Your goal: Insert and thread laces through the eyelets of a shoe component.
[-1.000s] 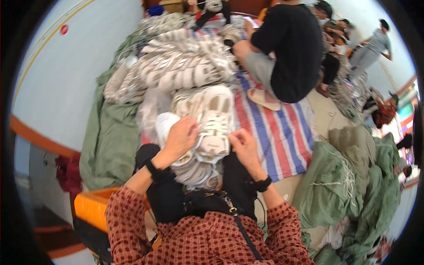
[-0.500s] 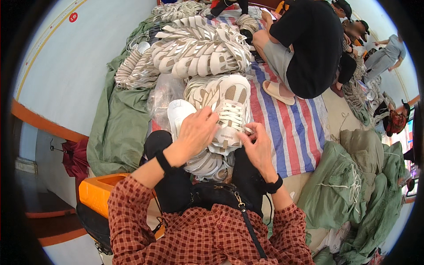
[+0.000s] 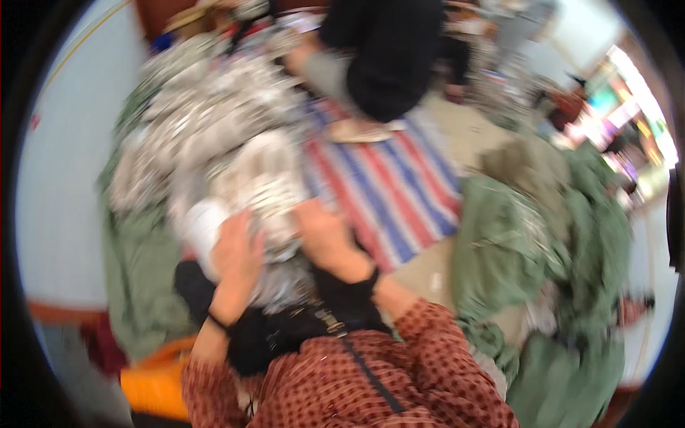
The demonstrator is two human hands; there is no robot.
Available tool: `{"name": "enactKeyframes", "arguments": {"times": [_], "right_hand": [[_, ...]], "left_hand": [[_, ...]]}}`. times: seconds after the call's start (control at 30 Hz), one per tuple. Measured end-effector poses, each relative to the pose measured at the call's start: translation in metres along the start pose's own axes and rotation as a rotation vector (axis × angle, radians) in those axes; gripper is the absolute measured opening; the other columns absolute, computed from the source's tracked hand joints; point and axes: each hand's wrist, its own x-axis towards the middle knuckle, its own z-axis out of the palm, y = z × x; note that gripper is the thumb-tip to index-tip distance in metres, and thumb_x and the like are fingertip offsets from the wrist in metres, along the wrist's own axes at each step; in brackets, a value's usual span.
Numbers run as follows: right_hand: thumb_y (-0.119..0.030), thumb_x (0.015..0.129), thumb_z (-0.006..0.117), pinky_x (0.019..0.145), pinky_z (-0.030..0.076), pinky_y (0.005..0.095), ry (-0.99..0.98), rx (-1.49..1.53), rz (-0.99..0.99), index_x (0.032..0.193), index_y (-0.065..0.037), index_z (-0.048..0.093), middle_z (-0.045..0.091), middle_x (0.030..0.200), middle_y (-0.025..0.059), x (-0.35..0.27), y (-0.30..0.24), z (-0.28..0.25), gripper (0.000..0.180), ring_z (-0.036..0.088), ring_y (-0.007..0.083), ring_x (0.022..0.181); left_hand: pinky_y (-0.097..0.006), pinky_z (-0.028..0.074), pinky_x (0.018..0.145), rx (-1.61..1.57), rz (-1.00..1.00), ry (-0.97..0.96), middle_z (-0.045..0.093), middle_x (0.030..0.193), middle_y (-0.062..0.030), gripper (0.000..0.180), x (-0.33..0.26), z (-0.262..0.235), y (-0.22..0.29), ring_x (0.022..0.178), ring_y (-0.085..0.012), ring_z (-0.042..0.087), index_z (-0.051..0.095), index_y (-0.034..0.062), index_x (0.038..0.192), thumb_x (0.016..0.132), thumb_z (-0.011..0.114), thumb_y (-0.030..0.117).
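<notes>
Head view, badly blurred, looking down past a red checked shirt [image 3: 342, 385] and black trouser legs [image 3: 346, 292] onto a pale laced shoe [image 3: 275, 200] in front of the lap, toe pointing away, between both hands. Left hand [image 3: 239, 250] at the lower left side of the shoe, fingers pointing forward and bent; no telling, through the smear, whether grasping a lace or merely resting against the upper. Right hand [image 3: 327, 234] close against the right side, fingers curled inward toward the laces; likewise impossible to tell whether clenched on anything or released. Just left of the left hand, a smooth white piece [image 3: 205, 227], outline unclear. Beyond the shoe, a long heap of pale grey and beige shoe uppers [image 3: 196, 132], overlapping in rows. To the right, a red, white and blue striped sheet [image 3: 389, 192] spread out, with a person in a black top [image 3: 392, 57] sitting at the far edge. Farther right, green sacks [image 3: 499, 246] bunched together; at lower left, an orange object [image 3: 158, 389] beside the left sleeve.
</notes>
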Motion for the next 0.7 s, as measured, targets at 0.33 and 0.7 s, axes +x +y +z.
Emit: {"name": "enactKeyframes", "arguments": {"times": [0.33,0.7], "right_hand": [[-0.010,0.072,0.066,0.051,0.051,0.0336,-0.201,-0.189,-0.191,0.094,0.010,0.059,0.062,0.086,0.0227,0.024,-0.028,-0.015,0.031,0.064,0.0252,0.068],[-0.020,0.075,0.060,0.074,0.044,0.0465,-0.193,-0.443,-0.323,0.102,-0.001,0.068,0.057,0.110,0.0179,0.041,-0.021,-0.011,0.034,0.054,0.0294,0.102]], "left_hand": [[-0.044,0.046,0.079,0.204,0.146,-0.170,0.054,0.108,-0.0144,0.018,0.003,-0.019,0.004,0.099,-0.0348,0.054,0.055,0.0024,0.096,0.078,0.058,0.003],[-0.047,0.043,0.093,0.161,0.292,-0.150,0.054,0.125,-0.0203,0.017,0.013,-0.010,-0.010,0.113,-0.0382,0.052,0.060,0.0020,0.091,0.074,0.058,0.003]]}}
